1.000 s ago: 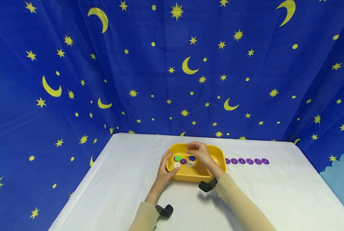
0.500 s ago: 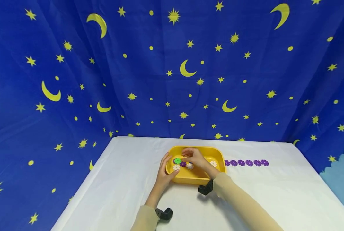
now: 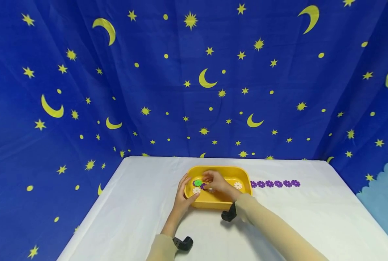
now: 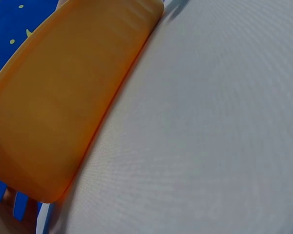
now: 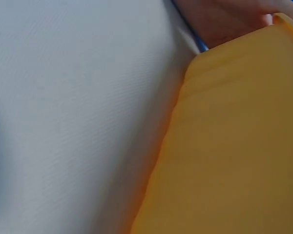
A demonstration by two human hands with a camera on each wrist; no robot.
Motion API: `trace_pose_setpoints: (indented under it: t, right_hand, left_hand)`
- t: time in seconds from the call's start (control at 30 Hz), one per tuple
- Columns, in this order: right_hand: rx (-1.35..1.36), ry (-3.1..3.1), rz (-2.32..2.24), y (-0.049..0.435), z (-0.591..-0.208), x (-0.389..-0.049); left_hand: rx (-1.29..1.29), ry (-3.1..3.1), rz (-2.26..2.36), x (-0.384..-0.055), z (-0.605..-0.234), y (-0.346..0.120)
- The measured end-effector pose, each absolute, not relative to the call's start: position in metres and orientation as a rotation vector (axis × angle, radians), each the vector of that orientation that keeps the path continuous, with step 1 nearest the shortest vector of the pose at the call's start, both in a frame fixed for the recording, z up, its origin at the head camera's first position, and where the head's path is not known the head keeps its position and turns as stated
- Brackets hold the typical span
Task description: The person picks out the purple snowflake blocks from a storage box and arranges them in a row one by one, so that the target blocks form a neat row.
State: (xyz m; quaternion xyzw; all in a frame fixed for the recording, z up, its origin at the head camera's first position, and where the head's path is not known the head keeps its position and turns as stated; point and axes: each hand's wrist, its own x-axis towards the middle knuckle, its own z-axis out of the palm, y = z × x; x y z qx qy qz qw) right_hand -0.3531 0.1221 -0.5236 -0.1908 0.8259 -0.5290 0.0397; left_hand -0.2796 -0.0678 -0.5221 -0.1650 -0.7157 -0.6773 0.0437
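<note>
A yellow plastic bin [image 3: 213, 205] sits on the white table, with several flower-shaped discs inside. My left hand [image 3: 182, 198] holds its left end, thumb over the near rim and fingers along the side. Within the bin my right hand [image 3: 218, 182] reaches down to the left. Its thumb tip touches or nearly touches a purple flower disc [image 3: 203, 186], and its other fingers stand apart from the thumb. Beside that disc lie a green disc [image 3: 197, 183] and a white disc [image 3: 196, 190]. Another white disc [image 3: 237, 185] lies toward the right end. My right hand partly covers other discs.
A row of several purple flower discs [image 3: 278, 184] runs across the table from the bin's right side. Blue fabric [image 3: 167, 90] with yellow moons and stars hangs behind the table and at both sides. Both wrist views mostly show the bin's outer wall [image 4: 63, 97].
My right hand has moved left and lower inside the bin, to the purple disc, uncovering the white disc at the right. My left hand stays at the bin's left end. The head view has shifted slightly.
</note>
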Motion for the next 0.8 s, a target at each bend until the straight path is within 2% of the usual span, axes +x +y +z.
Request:
trace_pose_setpoints:
  t: [0.33,0.8]
  right_hand:
    - [-0.755,2.586,-1.43,0.123,-0.5277,-0.3532]
    - [-0.714,2.604,-1.418,0.1206,-0.5245,-0.3504]
  left_hand:
    - [-0.498,-2.166,-2.089,-0.2771,-0.521,-0.0673]
    - [-0.51,-2.172,-2.065,-0.2768,-0.5199,-0.0675]
